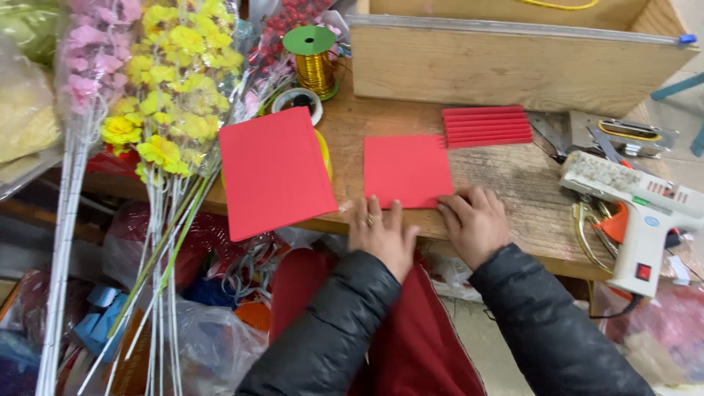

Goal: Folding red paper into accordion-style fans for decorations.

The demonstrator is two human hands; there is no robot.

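A small red paper sheet [407,170] lies flat on the wooden table [506,183]. My left hand [379,233] presses its fingertips on the sheet's near edge. My right hand [475,220] pinches the sheet's near right corner, fingers curled on the paper. Behind the sheet sits a red pleated, accordion-folded paper [487,126]. A larger stack of red paper [273,170] lies to the left, overhanging the table edge.
A white hot glue gun [636,213] and scissors [594,220] lie at the right. A gold wire spool [314,62], a tape roll [297,101], artificial yellow flowers [172,81] and pink flowers [92,59] stand at the left. A wooden box [513,62] stands at the back.
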